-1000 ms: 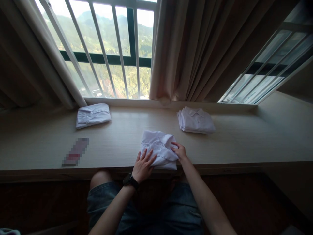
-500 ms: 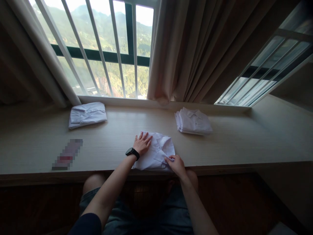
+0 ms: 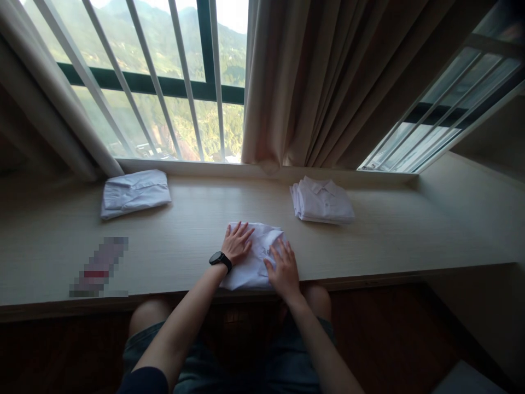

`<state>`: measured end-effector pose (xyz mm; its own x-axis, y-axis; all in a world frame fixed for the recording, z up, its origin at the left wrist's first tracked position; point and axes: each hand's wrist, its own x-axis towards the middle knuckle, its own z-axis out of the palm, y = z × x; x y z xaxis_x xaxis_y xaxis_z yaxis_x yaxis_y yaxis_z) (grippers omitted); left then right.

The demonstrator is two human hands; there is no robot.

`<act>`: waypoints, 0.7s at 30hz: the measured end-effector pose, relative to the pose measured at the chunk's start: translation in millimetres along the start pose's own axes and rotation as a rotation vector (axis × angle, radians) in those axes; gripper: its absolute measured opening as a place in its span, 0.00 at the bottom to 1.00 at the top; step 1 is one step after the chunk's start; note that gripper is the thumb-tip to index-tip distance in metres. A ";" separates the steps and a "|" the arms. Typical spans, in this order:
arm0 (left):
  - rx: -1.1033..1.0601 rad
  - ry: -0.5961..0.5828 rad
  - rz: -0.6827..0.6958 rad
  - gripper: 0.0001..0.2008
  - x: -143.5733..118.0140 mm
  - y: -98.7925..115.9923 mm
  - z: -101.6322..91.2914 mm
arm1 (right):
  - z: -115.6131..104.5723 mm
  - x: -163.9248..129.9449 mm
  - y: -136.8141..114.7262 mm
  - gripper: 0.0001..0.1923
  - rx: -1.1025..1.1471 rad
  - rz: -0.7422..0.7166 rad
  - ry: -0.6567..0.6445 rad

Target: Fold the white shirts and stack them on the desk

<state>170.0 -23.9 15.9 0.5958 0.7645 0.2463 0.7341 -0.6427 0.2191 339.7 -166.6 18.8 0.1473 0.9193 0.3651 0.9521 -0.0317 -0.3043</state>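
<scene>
A folded white shirt [image 3: 251,269] lies at the front edge of the desk, right before me. My left hand [image 3: 238,243] rests flat on its left part, fingers spread. Over the collar end at the right lies my right hand [image 3: 284,268], its fingers stretched out and apart, covering part of the collar. Neither hand grips the cloth. Further back on the right sits a stack of folded white shirts [image 3: 324,202], the top one with its collar and buttons showing. At the back left is another folded white garment [image 3: 135,192].
The pale wooden desk [image 3: 197,208] runs below a barred window [image 3: 164,87] and long curtains [image 3: 320,82]. A blurred-out flat object [image 3: 100,268] lies on the desk at the left. A second barred window [image 3: 438,115] is at the right.
My right hand has let go of the collar edge and moved up and left onto the shirt, opening its fingers. My left hand stays on the shirt. The view has shifted slightly.
</scene>
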 end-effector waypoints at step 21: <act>0.100 -0.095 -0.221 0.28 0.5 16.1 2.4 | 43.4 33.1 20.0 0.30 -0.063 -0.292 -0.230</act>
<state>182.9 -33.8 17.2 0.4417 0.8901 0.1124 0.8756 -0.4550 0.1621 352.0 -119.8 -13.5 -0.1906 0.9569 0.2192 0.9606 0.2278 -0.1594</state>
